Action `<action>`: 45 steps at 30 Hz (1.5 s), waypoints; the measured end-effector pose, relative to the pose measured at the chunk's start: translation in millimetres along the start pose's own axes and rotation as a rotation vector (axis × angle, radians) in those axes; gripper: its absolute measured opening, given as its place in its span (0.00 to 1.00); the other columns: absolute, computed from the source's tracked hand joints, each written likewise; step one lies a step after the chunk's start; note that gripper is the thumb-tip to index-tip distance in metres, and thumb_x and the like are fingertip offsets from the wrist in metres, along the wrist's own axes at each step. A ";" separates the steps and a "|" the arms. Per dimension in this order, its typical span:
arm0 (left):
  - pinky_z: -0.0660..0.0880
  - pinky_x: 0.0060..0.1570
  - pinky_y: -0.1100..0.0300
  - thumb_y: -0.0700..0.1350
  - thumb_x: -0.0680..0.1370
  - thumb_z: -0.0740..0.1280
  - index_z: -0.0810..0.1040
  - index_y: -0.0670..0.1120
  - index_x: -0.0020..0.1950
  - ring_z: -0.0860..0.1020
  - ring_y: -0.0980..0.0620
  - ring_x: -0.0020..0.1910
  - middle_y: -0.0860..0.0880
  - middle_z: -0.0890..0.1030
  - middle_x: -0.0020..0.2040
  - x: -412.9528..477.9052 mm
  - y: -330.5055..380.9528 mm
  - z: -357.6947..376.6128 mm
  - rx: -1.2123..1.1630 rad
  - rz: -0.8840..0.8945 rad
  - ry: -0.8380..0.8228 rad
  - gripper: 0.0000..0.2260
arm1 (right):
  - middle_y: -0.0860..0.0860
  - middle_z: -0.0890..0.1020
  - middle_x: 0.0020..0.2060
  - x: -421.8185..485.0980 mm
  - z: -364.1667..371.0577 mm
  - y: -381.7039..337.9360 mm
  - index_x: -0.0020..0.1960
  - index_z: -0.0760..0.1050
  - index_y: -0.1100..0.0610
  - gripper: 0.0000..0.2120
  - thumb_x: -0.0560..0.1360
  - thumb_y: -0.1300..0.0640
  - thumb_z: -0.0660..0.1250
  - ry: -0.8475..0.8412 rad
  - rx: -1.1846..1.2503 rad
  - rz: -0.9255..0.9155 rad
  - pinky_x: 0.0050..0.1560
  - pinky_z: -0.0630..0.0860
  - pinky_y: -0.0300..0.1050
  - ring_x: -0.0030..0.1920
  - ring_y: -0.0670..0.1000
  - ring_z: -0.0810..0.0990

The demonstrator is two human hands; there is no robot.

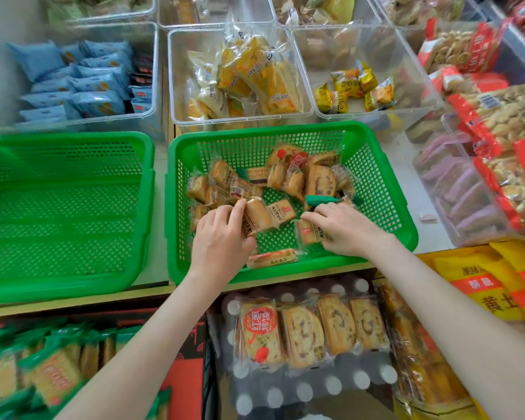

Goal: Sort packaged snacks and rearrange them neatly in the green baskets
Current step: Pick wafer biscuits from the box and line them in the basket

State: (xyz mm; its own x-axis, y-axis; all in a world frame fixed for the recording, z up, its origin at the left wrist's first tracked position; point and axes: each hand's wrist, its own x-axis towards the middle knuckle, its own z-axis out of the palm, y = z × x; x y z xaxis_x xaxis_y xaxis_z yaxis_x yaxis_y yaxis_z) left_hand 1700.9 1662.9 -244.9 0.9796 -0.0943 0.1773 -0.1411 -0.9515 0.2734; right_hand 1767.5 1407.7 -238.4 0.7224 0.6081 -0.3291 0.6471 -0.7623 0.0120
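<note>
Two green baskets stand side by side on a shelf. The left basket [64, 277] holds nothing. The right basket [385, 189] holds several clear-wrapped brown pastries and biscuits in a loose heap. My left hand [222, 237] reaches into it and grips a wrapped brown pastry [256, 218] between thumb and fingers. My right hand [343, 228] is curled over another wrapped snack [311, 231] near the basket's front, just below a green-wrapped packet [320, 200]. A long red-labelled pastry [273, 258] lies against the front wall.
Clear plastic bins behind the baskets hold blue packets [82, 83], yellow cake packs [249, 77] and small yellow snacks [356, 89]. Red-edged biscuit bags [494, 122] pile up on the right. Below the shelf lie swirl-bread packs [312, 328] and green-wrapped crackers [43, 365].
</note>
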 end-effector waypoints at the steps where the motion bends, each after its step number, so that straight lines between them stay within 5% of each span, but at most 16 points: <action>1: 0.76 0.50 0.47 0.44 0.66 0.76 0.74 0.37 0.66 0.78 0.39 0.48 0.39 0.80 0.50 -4.9 -0.3 -4.8 -0.024 -0.013 0.020 0.31 | 0.53 0.72 0.61 -4.2 -4.9 -2.2 0.75 0.60 0.54 0.32 0.73 0.57 0.66 0.046 0.003 0.022 0.62 0.67 0.51 0.61 0.56 0.70; 11: 0.75 0.43 0.52 0.51 0.69 0.68 0.76 0.38 0.63 0.78 0.42 0.43 0.43 0.80 0.47 -122.9 -7.8 -66.9 -0.131 -0.085 0.196 0.26 | 0.59 0.75 0.56 -61.0 -36.2 -104.8 0.70 0.68 0.62 0.35 0.65 0.60 0.75 0.392 0.232 0.157 0.60 0.71 0.56 0.57 0.62 0.73; 17: 0.75 0.41 0.54 0.54 0.69 0.66 0.76 0.40 0.62 0.78 0.44 0.41 0.45 0.80 0.45 -241.0 -18.7 -94.5 -0.118 -0.156 0.140 0.26 | 0.57 0.71 0.64 -113.0 -27.4 -229.8 0.74 0.61 0.61 0.35 0.72 0.56 0.72 0.416 0.514 0.172 0.66 0.64 0.46 0.65 0.56 0.67; 28: 0.73 0.56 0.57 0.54 0.75 0.70 0.67 0.43 0.73 0.75 0.49 0.57 0.47 0.77 0.58 -391.3 -109.0 -138.1 -0.186 -0.539 0.010 0.30 | 0.51 0.71 0.61 -117.5 -16.6 -393.3 0.73 0.60 0.55 0.32 0.73 0.53 0.69 0.206 0.766 0.065 0.60 0.69 0.44 0.62 0.51 0.69; 37: 0.74 0.55 0.51 0.55 0.74 0.71 0.70 0.45 0.69 0.75 0.45 0.58 0.46 0.78 0.58 -445.5 -259.9 -160.0 -0.197 -0.879 0.069 0.28 | 0.51 0.68 0.68 -33.6 -29.3 -523.9 0.77 0.52 0.52 0.36 0.76 0.53 0.68 0.008 0.902 0.019 0.58 0.66 0.38 0.63 0.48 0.68; 42: 0.72 0.55 0.50 0.55 0.75 0.70 0.68 0.41 0.71 0.74 0.42 0.59 0.42 0.77 0.59 -463.8 -386.9 -165.6 -0.105 -0.989 -0.023 0.30 | 0.50 0.69 0.66 66.0 -27.5 -640.3 0.76 0.55 0.51 0.36 0.75 0.50 0.70 -0.129 1.068 0.148 0.59 0.72 0.43 0.62 0.50 0.72; 45: 0.72 0.57 0.52 0.57 0.75 0.69 0.67 0.40 0.72 0.74 0.42 0.60 0.42 0.76 0.61 -467.0 -439.9 -158.4 -0.050 -0.983 -0.112 0.31 | 0.51 0.72 0.61 113.7 -12.6 -699.1 0.73 0.58 0.54 0.34 0.74 0.51 0.71 -0.191 1.104 0.295 0.51 0.74 0.41 0.58 0.52 0.75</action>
State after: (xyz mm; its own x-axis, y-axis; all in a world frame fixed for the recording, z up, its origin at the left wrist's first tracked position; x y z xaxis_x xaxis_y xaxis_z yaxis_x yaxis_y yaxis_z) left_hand 1282.9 2171.8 -298.2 0.6719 0.7009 -0.2394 0.7383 -0.6085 0.2909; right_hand 1400.4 2012.6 -272.3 0.7002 0.4030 -0.5894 -0.1730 -0.7051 -0.6876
